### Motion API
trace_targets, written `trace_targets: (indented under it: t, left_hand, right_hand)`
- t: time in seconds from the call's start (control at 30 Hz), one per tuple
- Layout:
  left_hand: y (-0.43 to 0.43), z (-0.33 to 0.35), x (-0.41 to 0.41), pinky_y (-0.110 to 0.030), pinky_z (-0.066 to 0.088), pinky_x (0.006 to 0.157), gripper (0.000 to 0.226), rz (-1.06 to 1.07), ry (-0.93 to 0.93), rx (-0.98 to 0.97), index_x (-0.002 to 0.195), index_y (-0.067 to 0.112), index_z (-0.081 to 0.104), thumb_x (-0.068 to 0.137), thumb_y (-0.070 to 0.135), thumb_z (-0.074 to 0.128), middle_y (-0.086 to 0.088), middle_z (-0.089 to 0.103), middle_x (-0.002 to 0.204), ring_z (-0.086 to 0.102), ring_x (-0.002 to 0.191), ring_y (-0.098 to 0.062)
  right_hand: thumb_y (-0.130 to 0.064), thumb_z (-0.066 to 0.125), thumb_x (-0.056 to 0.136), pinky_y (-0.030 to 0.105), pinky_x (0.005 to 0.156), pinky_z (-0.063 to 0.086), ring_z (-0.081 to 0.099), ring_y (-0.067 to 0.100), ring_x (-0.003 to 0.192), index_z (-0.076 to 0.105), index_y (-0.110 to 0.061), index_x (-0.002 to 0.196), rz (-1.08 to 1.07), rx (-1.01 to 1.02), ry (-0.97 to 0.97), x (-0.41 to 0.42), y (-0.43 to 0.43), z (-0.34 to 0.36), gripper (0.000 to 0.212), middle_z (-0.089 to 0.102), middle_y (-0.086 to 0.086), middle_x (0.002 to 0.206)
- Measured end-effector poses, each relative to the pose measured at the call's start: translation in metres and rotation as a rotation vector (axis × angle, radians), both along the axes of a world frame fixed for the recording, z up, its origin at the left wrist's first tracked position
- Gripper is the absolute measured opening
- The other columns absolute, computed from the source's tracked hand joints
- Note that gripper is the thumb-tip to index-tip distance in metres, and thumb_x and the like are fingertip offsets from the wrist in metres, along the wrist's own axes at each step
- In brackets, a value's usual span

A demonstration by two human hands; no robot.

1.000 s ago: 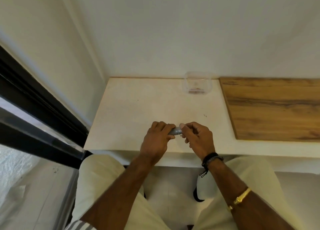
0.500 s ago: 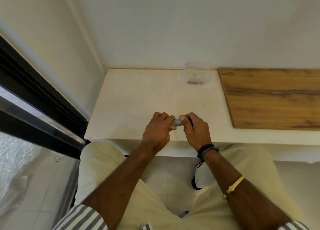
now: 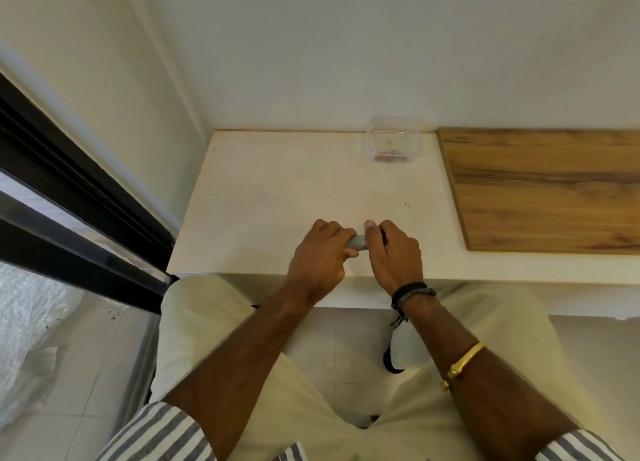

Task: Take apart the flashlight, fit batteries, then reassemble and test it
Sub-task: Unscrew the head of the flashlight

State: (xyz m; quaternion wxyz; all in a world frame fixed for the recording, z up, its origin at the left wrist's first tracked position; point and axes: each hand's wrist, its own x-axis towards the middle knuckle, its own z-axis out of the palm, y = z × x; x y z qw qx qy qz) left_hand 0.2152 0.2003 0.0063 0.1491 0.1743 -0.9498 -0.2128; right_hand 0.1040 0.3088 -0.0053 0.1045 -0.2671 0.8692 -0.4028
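- white counter (image 3: 277,200) fills mid-frame, serves as work surface; wooden board (image 3: 540,190) at right, unused
- clear container (image 3: 393,143) upper centre against the wall, well apart from hands, something small and reddish inside, can't tell what
- left hand (image 3: 320,256) wrapped around flashlight (image 3: 358,241), likely bracing it
- right hand (image 3: 394,252) pinching its other end, probably to twist
- flashlight centre frame, mostly hidden

Home interior, plain white ledge (image 3: 277,200), tiled floor (image 3: 86,374), sliding window frame (image 3: 69,218)
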Motion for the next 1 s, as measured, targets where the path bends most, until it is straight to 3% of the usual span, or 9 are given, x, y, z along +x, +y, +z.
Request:
trace_targets:
  t: [0.07, 0.17, 0.33, 0.4, 0.5, 0.6, 0.7, 0.87, 1.0]
  left_hand:
    - [0.008, 0.000, 0.000, -0.034, 0.046, 0.082, 0.024, -0.028, 0.017, -0.081, 0.118, 0.010, 0.063, 0.094, 0.015, 0.060, -0.006, 0.065, 0.106, 0.051, 0.097, -0.024]
    - [0.011, 0.000, -0.003, -0.035, 0.044, 0.085, 0.025, -0.023, 0.028, 0.010, 0.121, 0.008, 0.062, 0.099, 0.016, 0.053, -0.008, 0.067, 0.109, 0.055, 0.094, -0.024]
    - [0.005, 0.006, -0.011, -0.042, 0.050, 0.080, 0.023, -0.095, 0.006, 0.335, 0.109, 0.004, 0.066, 0.103, 0.019, 0.048, -0.011, 0.070, 0.097, 0.060, 0.085, -0.024]
    - [0.001, 0.006, -0.010, -0.037, 0.052, 0.077, 0.024, -0.125, 0.013, 0.419, 0.106, 0.001, 0.067, 0.103, 0.018, 0.050, -0.011, 0.071, 0.094, 0.064, 0.083, -0.023]
    - [-0.004, 0.006, -0.008, -0.027, 0.050, 0.070, 0.022, -0.168, 0.025, 0.509, 0.099, 0.002, 0.070, 0.102, 0.015, 0.052, -0.002, 0.069, 0.083, 0.060, 0.073, -0.008]
    - [-0.001, 0.004, -0.008, -0.033, 0.052, 0.074, 0.020, -0.131, 0.080, 0.506, 0.107, 0.003, 0.069, 0.101, 0.015, 0.053, -0.007, 0.071, 0.090, 0.064, 0.081, -0.019]
    - [-0.004, -0.002, -0.008, -0.042, 0.050, 0.076, 0.019, -0.058, 0.074, 0.377, 0.110, 0.007, 0.067, 0.100, 0.018, 0.053, -0.009, 0.068, 0.092, 0.059, 0.082, -0.024]
    - [-0.005, -0.003, -0.008, -0.046, 0.049, 0.076, 0.022, -0.047, 0.016, 0.332, 0.110, 0.008, 0.066, 0.102, 0.021, 0.050, -0.010, 0.068, 0.092, 0.057, 0.081, -0.025]
    - [-0.007, 0.000, -0.007, -0.040, 0.051, 0.073, 0.023, -0.029, 0.056, 0.456, 0.106, 0.004, 0.068, 0.103, 0.014, 0.047, -0.009, 0.070, 0.088, 0.061, 0.078, -0.024]
  right_hand:
    - [-0.053, 0.034, 0.103, 0.027, 0.050, 0.032, 0.051, 0.015, 0.052, 0.053, -0.019, 0.059, -0.109, 0.159, -0.006, 0.000, -0.004, -0.002, 0.059, 0.055, -0.004, 0.055]
    - [-0.046, 0.032, 0.104, 0.026, 0.049, 0.023, 0.043, 0.016, 0.050, 0.043, -0.023, 0.051, -0.156, 0.230, 0.063, -0.003, -0.006, -0.003, 0.059, 0.048, -0.007, 0.051]
    - [-0.043, 0.026, 0.096, 0.025, 0.049, 0.022, 0.038, 0.021, 0.041, 0.031, -0.024, 0.045, -0.118, 0.145, 0.216, -0.006, -0.003, -0.002, 0.055, 0.032, -0.011, 0.040]
    - [-0.040, 0.025, 0.096, 0.021, 0.047, 0.017, 0.031, 0.018, 0.035, 0.029, -0.024, 0.045, -0.073, 0.082, 0.309, -0.005, -0.002, 0.000, 0.053, 0.027, -0.013, 0.038]
    - [-0.031, 0.031, 0.097, 0.017, 0.046, 0.014, 0.028, 0.018, 0.032, 0.032, -0.023, 0.047, -0.016, -0.023, 0.454, -0.010, 0.000, 0.000, 0.051, 0.030, -0.009, 0.038]
    - [-0.043, 0.029, 0.099, 0.024, 0.044, 0.026, 0.041, 0.020, 0.037, 0.039, -0.022, 0.051, 0.034, 0.013, 0.341, -0.015, 0.000, 0.000, 0.054, 0.042, -0.006, 0.041]
    - [-0.057, 0.040, 0.101, 0.030, 0.049, 0.035, 0.048, 0.015, 0.049, 0.049, -0.022, 0.058, 0.042, -0.014, 0.047, -0.017, -0.002, -0.002, 0.056, 0.052, -0.005, 0.052]
    - [-0.041, 0.051, 0.104, 0.017, 0.051, 0.030, 0.042, 0.006, 0.050, 0.048, -0.019, 0.067, 0.117, -0.087, -0.025, -0.016, 0.002, 0.000, 0.043, 0.046, -0.009, 0.056]
    - [-0.028, 0.054, 0.104, 0.013, 0.064, 0.041, 0.055, 0.000, 0.068, 0.056, -0.014, 0.087, 0.219, -0.200, -0.055, -0.012, 0.003, 0.007, 0.022, 0.058, -0.007, 0.074]
